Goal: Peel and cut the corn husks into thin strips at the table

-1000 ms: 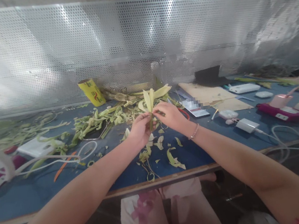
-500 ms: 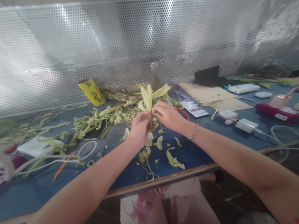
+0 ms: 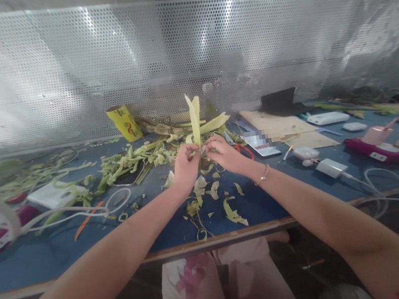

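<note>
Pale yellow-green leaf strips (image 3: 194,120) stand upright above my fingers, narrow at the base and split at the top. My left hand (image 3: 187,166) pinches their lower end between thumb and fingers. Close beside it, my right hand (image 3: 225,154) has its fingertips pinched together at the base of the strips; what lies between them is too small to make out. Behind the hands, another broad pale leaf (image 3: 214,123) lies across the pile. Torn leaf scraps (image 3: 234,211) are scattered on the blue tabletop (image 3: 260,205) below the hands.
A heap of curled green peelings (image 3: 126,163) lies left of centre, before a yellow tube (image 3: 124,123). Red-handled scissors (image 3: 245,151), a phone (image 3: 261,144) and brown cardboard (image 3: 274,123) are to the right. Chargers, white cables (image 3: 388,181) and purple power strips (image 3: 375,149) flank both sides.
The held strips, fanned out like petals before, now rise taller and closer together. My right fingers have shifted slightly at their base. Both hands remain near the same spot.
</note>
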